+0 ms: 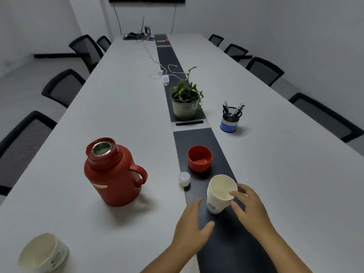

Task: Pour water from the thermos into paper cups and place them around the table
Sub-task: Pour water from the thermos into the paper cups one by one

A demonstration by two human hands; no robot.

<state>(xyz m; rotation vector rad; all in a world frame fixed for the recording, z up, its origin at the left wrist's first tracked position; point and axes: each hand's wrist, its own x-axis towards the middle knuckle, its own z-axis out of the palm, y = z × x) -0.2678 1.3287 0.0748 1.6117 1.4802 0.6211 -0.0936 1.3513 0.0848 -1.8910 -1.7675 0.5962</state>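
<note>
My right hand (pixel 250 205) pinches the top rim of the cup stack (pixel 219 194) w/ thumb & fingers, left hand (pixel 192 228) open just beside its base at 7 o'clock; I'd brace the lower cups, peel one straight up; uncapped thermos (pixel 112 170) stands at 9 o'clock on the table (pixel 118 107).

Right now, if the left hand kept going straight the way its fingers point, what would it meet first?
Probably the stack of paper cups: the left hand points up and to the right at the stack's lower side, across a short gap of dark table strip. Depth is hard to judge.

The thermos (pixel 112 172) stands on the table (pixel 122 99), left of the stack of cups (pixel 219 196). The lid (pixel 199 158) sits behind the stack, and the plant (pixel 185 101) is farther back.
</note>
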